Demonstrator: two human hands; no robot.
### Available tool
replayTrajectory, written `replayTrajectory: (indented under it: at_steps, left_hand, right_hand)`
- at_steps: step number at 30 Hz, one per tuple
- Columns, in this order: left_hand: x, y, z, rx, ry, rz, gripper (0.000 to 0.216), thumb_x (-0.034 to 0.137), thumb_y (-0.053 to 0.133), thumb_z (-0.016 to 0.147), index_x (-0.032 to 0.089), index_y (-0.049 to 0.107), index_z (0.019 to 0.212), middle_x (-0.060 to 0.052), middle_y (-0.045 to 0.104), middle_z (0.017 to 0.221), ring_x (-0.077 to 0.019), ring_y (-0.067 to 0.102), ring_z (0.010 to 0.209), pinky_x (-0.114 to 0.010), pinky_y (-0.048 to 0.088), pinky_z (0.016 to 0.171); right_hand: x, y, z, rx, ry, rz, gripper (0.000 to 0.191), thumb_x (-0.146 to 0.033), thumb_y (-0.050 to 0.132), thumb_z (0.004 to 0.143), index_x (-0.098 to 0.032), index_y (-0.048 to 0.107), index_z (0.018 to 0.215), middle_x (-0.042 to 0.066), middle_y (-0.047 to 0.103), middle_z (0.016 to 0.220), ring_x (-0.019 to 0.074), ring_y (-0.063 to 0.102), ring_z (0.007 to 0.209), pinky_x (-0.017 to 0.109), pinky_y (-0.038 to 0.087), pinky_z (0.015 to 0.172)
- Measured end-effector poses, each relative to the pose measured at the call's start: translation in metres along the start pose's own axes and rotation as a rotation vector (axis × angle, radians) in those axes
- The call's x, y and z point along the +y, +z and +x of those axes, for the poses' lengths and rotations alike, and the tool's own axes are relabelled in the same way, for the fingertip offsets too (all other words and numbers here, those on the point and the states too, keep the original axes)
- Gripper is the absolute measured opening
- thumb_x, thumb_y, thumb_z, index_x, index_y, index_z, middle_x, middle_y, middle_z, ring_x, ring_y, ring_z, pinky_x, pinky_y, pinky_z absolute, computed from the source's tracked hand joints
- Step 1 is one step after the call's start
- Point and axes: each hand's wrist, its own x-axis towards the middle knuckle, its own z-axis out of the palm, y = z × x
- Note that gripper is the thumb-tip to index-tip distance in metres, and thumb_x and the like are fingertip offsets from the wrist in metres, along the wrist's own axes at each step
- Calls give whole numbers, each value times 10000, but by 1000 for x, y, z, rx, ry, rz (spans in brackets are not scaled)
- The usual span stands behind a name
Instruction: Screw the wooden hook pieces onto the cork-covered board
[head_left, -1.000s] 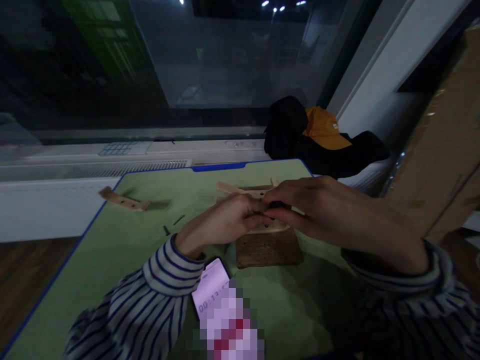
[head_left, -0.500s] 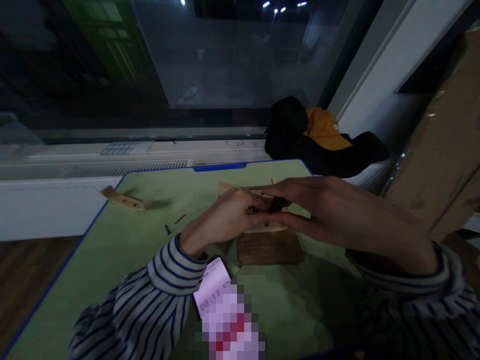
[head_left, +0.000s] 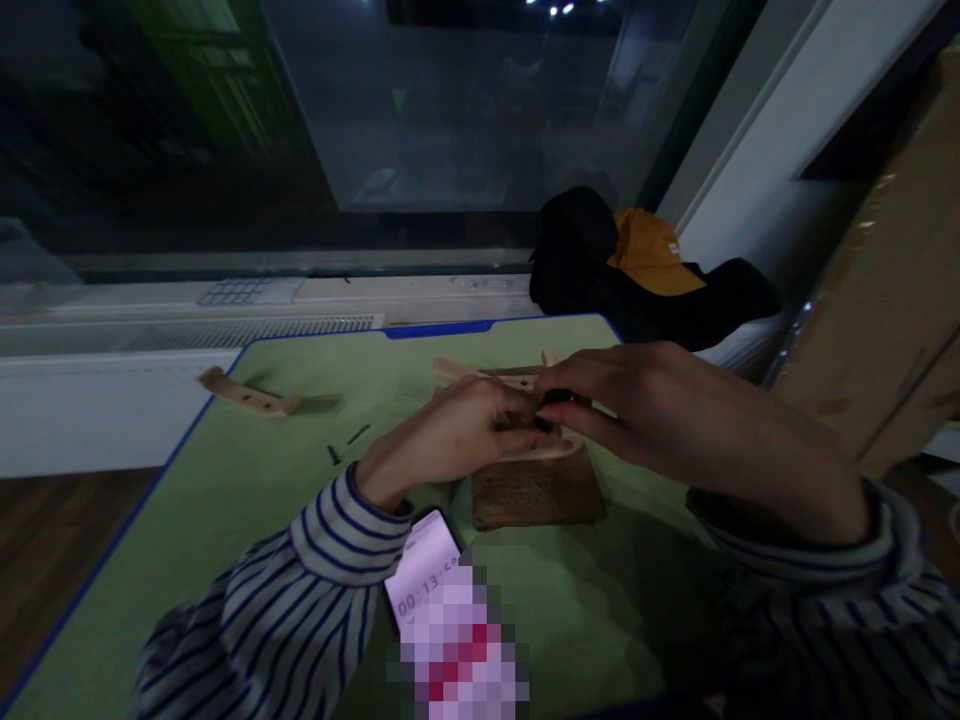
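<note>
My right hand [head_left: 649, 410] pinches a small dark piece [head_left: 556, 398] between thumb and fingertips; its kind is not clear. My left hand [head_left: 469, 430] meets it from the other side, fingers closed at the same spot, and what they grip is hidden. Beneath both hands lies a light wooden frame [head_left: 452, 370] of curved, drilled strips, mostly covered by the fingers. It rests on or against a brown wooden block [head_left: 536, 495]. Off to the left lies a separate curved wooden strip [head_left: 251, 396] with two holes. Two small dark screws [head_left: 334, 455] lie between it and my left wrist.
The green table top [head_left: 375, 375] has a blue edge. A phone [head_left: 427, 560] with a running timer lies in front of my left forearm. Behind the table are a windowsill, a radiator [head_left: 300, 330], and a dark garment with an orange cap [head_left: 649, 250]. Cardboard [head_left: 870, 280] stands at right.
My right fingertips have shifted slightly and the dark piece between them now lies flatter. My left hand stays almost in place. The rest of the table is unchanged.
</note>
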Motion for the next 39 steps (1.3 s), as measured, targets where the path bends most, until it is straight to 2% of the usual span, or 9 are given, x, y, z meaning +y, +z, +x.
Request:
replayTrajectory:
  at_steps: [4,7,12,20,24,28,31,34,39]
  left_hand:
    - [-1,2,1,72,-17,105,237,342,554,893,157,701,883,-36,705,840,-148,634,771,-262,454,717]
    - [-1,0,0,60,-11,137,240,308,520,914,156,702,876,-41,709,844,-151,634,790,-269,456,744]
    - [0,-3,0,-20,-21,100,199,269,529,908,168,699,930,-47,710,943,-162,635,858,-267,468,784]
    - [4,-3,-2,-83,-87,47,225,248,479,929,185,678,1014,-38,703,1013,-158,635,904,-255,468,782]
    - [3,-3,-1,-7,-44,56,198,287,539,904,195,694,985,-19,714,925,-139,635,809,-244,450,723]
    - [2,-1,0,86,8,112,226,344,573,884,166,708,853,-19,700,778,-128,608,687,-248,422,651]
    - [1,-1,0,57,31,117,291,361,519,915,149,702,835,-37,700,796,-143,624,753,-262,439,715]
    - [1,-1,0,19,32,117,231,325,539,908,157,697,903,-37,709,874,-155,634,824,-269,443,770]
    - [3,-2,-1,-42,-15,82,238,294,490,935,163,688,909,-22,709,905,-134,635,799,-230,439,691]
  right_hand:
    - [1,1,-2,32,-57,-2,258,-282,463,936,-188,588,1140,55,685,1046,194,663,880,319,495,742]
    - [0,2,-3,63,-123,44,294,-247,447,940,-188,543,1212,63,653,1141,185,636,983,312,488,817]
    - [-1,0,-3,5,-82,99,183,-186,465,925,-196,640,979,45,679,1065,165,653,899,285,493,765]
    - [-1,0,-1,-8,-19,2,153,-236,504,916,-173,638,953,53,706,983,184,675,828,298,491,715]
    - [-1,0,-1,-3,-11,-9,198,-264,465,936,-175,637,976,61,701,996,187,672,849,302,492,731]
    - [-2,1,-3,24,-50,-8,251,-299,450,943,-180,606,1099,67,691,1023,195,666,863,315,496,745]
    - [-2,1,-4,65,-120,23,338,-301,444,946,-175,520,1251,83,664,1108,200,647,947,319,489,793]
    - [-3,0,-5,33,-120,72,249,-244,438,945,-182,591,1132,71,669,1093,185,650,938,297,483,779]
    - [-3,-2,-4,-25,-15,54,183,-280,484,930,-180,634,959,50,697,954,189,669,810,303,485,692]
